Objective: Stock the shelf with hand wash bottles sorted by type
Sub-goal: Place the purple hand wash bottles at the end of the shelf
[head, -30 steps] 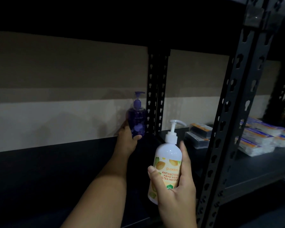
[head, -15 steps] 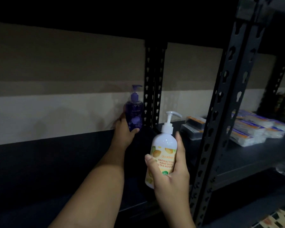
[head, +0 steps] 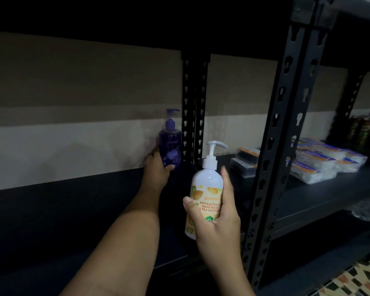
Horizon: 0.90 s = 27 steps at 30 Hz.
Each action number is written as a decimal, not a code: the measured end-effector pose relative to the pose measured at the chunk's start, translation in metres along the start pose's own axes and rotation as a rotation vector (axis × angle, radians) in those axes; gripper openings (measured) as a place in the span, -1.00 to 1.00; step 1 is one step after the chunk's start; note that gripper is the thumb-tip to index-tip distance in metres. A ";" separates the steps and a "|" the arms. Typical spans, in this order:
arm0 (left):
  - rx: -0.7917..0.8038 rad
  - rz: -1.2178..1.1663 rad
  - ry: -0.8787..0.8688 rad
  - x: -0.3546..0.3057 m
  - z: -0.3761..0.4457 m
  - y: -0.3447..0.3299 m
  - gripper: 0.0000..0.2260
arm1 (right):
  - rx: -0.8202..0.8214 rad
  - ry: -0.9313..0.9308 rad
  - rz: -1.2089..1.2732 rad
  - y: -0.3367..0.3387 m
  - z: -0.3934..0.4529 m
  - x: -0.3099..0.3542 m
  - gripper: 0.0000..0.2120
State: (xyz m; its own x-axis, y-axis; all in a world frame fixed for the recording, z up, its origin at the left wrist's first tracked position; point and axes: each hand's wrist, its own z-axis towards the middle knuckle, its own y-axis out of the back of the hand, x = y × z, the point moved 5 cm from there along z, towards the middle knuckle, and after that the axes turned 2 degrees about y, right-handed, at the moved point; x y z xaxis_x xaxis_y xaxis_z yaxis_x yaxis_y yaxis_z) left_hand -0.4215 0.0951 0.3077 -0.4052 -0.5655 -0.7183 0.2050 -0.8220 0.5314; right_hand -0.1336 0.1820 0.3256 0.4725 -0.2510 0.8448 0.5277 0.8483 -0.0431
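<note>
At the dark metal shelf, left hand gripping translucent purple pump bottle, right hand gripping smooth white one

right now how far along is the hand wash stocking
Barely started: no bottle stands free on the shelf yet. The left hand grips the purple bottle at the back beside the post. The right hand holds the white bottle in front, unplaced.
</note>
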 end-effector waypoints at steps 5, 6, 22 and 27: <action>-0.009 -0.053 -0.002 0.005 -0.006 0.007 -0.35 | -0.003 -0.003 0.002 -0.001 0.001 0.002 -0.13; -0.005 -0.074 0.000 0.002 -0.012 0.012 -0.37 | 0.003 -0.008 0.009 -0.002 0.000 0.003 -0.12; 0.571 0.477 -0.188 -0.003 -0.205 0.156 -0.46 | 0.215 -0.005 -0.166 -0.059 -0.033 0.016 -0.30; 0.496 0.398 -0.229 -0.006 -0.224 0.177 -0.49 | 0.241 0.004 -0.202 -0.064 -0.045 0.018 -0.33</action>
State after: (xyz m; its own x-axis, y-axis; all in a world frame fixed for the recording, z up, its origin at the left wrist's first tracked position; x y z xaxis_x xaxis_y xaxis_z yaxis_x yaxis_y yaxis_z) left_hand -0.1833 -0.0619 0.3058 -0.5732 -0.7449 -0.3413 -0.0336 -0.3948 0.9182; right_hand -0.1275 0.1019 0.3193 0.3784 -0.4273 0.8211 0.4291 0.8670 0.2534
